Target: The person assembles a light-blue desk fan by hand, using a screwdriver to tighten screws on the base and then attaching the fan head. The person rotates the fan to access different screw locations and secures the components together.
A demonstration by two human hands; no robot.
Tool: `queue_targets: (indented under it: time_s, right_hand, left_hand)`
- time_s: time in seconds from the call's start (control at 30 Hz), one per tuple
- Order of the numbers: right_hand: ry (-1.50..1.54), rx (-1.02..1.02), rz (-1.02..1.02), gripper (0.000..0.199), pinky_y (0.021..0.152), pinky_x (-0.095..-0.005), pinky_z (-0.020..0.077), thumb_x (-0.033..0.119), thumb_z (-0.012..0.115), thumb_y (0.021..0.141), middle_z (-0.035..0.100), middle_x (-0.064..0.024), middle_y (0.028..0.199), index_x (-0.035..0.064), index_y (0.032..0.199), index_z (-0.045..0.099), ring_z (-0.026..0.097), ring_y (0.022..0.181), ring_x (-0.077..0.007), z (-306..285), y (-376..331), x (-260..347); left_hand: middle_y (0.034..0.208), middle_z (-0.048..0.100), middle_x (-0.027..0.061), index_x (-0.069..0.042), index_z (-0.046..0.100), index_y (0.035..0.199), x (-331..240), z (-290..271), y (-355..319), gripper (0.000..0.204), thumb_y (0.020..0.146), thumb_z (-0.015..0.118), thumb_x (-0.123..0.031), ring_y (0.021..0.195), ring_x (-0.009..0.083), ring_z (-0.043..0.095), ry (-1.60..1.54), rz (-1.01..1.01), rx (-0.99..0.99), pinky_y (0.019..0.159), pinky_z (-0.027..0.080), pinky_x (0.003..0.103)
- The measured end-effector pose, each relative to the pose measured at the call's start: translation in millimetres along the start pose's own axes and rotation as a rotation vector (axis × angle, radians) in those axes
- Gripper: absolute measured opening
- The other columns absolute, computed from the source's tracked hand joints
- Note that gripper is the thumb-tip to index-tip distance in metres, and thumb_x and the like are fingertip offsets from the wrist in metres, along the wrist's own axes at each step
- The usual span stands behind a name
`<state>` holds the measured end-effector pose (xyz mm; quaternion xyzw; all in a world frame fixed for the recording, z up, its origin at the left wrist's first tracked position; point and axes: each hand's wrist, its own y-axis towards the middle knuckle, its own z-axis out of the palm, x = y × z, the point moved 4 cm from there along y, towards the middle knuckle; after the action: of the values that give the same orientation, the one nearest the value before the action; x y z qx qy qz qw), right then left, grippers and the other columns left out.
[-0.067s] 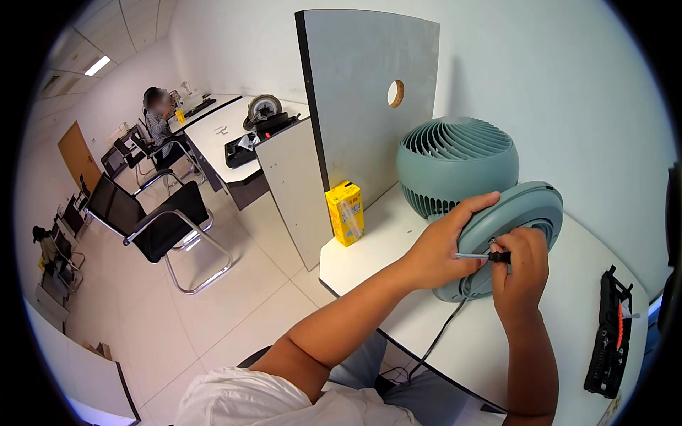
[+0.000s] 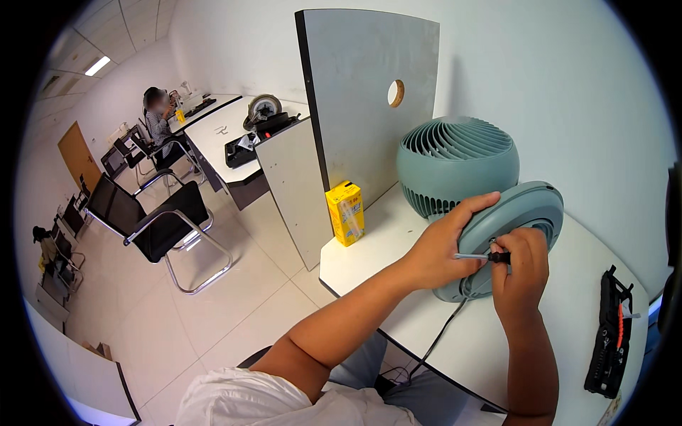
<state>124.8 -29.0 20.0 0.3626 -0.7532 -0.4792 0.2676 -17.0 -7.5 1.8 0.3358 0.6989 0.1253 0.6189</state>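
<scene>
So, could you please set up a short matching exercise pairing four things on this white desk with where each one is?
Things:
1. Yellow drink carton
2. Black tool kit holder
3. Slim screwdriver
4. Teal round fan body with spiral grille

Places:
A. Held in the right hand
B. Desk's far right edge
C. Standing behind the fan part that the left hand steadies
D. Beside the grey divider panel, near the desk corner

Pairs: 1-D, 2-B, 3-A, 4-C
</scene>
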Motion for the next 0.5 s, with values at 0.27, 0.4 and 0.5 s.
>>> queue_targets:
  time_s: [0.27,0.4,0.5]
  right_hand:
    - [-0.164,0.039,-0.098,0.029,0.061,-0.0358,0.0432,-0.002,0.063,0.062,0.053,-0.0092,0.087,0.0028,0.091,0.059,0.051,0.073,-0.0266,2.6,-3.3,10.8]
    - [-0.129,0.04,-0.097,0.029,0.06,-0.0356,0.0425,0.0,0.064,0.063,0.053,-0.0089,0.086,0.0025,0.091,0.059,0.051,0.071,-0.0264,1.7,-1.7,14.4]
    - [-0.118,0.031,-0.093,0.028,0.059,-0.0365,0.0415,0.001,0.064,0.063,0.053,-0.0088,0.086,0.0023,0.09,0.059,0.05,0.07,-0.0261,1.3,-2.1,15.1]
  left_hand:
    - [0.133,0.042,0.0117,-0.013,0.031,0.143,0.6,1.1,-0.3,0.083,0.07,0.065,0.005,0.124,0.0238,0.043,0.021,0.045,-0.019,0.102,0.036,0.034]
    - [0.133,0.043,0.0113,-0.013,0.031,0.142,-0.3,0.0,-2.6,0.081,0.073,0.071,-0.002,0.123,0.0226,0.044,0.085,0.043,-0.043,0.102,0.036,0.034]
    - [0.133,0.043,0.0113,-0.012,0.032,0.142,1.2,0.1,-3.4,0.08,0.074,0.074,-0.007,0.123,0.0223,0.043,0.077,0.035,-0.05,0.102,0.035,0.034]
